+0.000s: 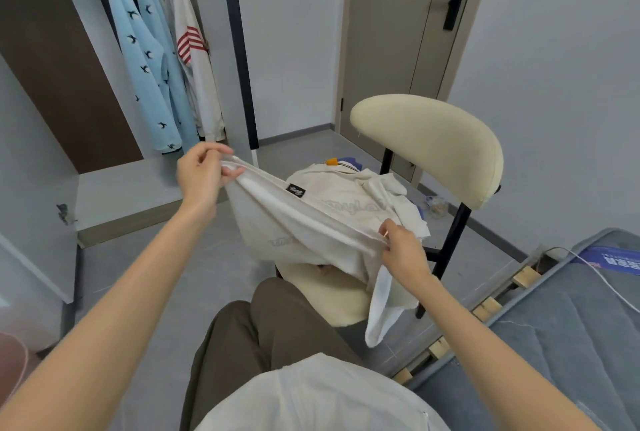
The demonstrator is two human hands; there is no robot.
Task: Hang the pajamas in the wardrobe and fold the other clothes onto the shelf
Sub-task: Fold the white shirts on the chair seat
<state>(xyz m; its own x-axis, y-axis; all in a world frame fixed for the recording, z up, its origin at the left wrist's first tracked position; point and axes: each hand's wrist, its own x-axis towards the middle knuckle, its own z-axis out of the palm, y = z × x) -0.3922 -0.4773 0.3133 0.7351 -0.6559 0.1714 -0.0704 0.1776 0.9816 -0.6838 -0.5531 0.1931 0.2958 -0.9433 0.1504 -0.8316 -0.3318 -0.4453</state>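
Note:
A cream sweatshirt [311, 223] with a small black label is stretched above the cream chair [429, 143]. My left hand [202, 171] pinches one end of its hem, raised toward the wardrobe. My right hand [403, 250] pinches the other end, lower and nearer the bed. The rest of the garment lies heaped on the chair seat, over something purple and orange [341, 162]. In the open wardrobe hang light blue pajamas with dark bird prints [149, 60] and a white garment with red stripes [194, 60].
The wardrobe's low grey shelf [121, 191] lies at the left, below the hanging clothes. A bed with a grey mattress [554, 326] and wooden slats stands at the right. A closed door [398, 32] is behind the chair. My legs in brown trousers are below the chair.

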